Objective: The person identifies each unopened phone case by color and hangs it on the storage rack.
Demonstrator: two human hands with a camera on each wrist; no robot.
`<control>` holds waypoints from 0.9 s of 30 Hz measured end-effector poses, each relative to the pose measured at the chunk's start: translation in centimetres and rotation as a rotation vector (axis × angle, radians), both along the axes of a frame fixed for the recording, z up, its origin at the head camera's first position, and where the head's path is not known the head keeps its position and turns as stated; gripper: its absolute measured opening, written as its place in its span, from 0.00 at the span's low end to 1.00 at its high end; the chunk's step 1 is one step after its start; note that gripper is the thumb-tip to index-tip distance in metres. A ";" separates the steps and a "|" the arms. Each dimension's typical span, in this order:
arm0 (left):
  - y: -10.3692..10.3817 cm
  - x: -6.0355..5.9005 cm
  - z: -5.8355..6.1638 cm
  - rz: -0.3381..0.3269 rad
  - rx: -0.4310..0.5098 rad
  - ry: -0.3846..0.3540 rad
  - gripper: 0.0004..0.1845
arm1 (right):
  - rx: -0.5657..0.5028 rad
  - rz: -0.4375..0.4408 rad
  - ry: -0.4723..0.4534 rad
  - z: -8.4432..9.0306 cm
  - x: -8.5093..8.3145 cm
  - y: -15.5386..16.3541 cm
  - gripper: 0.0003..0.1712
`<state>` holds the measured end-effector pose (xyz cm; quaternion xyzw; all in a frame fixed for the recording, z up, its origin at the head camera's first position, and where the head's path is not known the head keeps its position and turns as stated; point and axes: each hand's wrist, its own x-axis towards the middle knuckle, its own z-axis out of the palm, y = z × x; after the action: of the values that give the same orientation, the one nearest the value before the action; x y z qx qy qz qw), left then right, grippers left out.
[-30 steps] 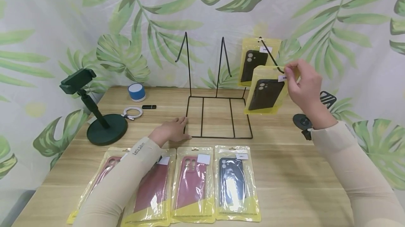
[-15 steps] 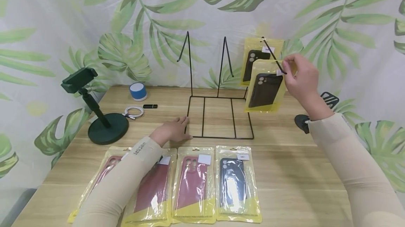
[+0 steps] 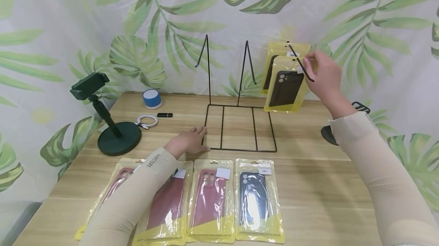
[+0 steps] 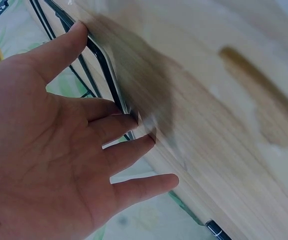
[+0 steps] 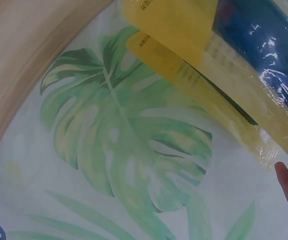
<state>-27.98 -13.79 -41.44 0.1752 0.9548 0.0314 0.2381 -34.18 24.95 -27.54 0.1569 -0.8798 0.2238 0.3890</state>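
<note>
My right hand (image 3: 324,73) pinches the top right edge of a yellow-and-clear bag with a dark phone case (image 3: 284,89) in it. That packaged phone case hangs on the right hook of a black wire display rack (image 3: 222,127), the hook's tip poking out in front. Behind it on the same hook is a second packaged phone case (image 3: 273,49), mostly covered. In the right wrist view, both bags (image 5: 183,42) show, with a fingertip beside the front one. My left hand (image 3: 190,141) rests on the rack's front left corner; the left wrist view shows its fingers (image 4: 134,155) spread along the wire.
Several packaged phone cases, pink (image 3: 210,200) and dark (image 3: 254,200), lie in a row along the front. A green phone stand (image 3: 118,138), blue speaker (image 3: 152,99), white cable (image 3: 147,121) and black stick (image 3: 165,115) are at left. Another stand (image 3: 328,135) is at right, partly behind my arm.
My right hand has moved up and back, sliding the packaged phone case farther along the hook toward the one behind. The left hand has stayed on the rack's corner.
</note>
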 end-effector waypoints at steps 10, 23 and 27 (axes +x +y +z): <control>0.1 0.2 0.2 -0.003 0.001 0.008 0.45 | 0.040 -0.057 -0.060 0.4 -1.7 -0.1 0.19; -0.1 0.3 0.3 -0.001 0.000 0.000 0.46 | 0.078 -0.124 -0.194 1.3 -3.1 -0.7 0.23; -0.1 0.2 0.3 0.003 0.003 -0.002 0.46 | 0.089 -0.150 -0.230 1.6 -3.3 -0.7 0.23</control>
<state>-27.73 -13.90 -41.17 0.1738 0.9548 0.0335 0.2390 -37.50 24.23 -25.97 0.0810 -0.9369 0.1713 0.2938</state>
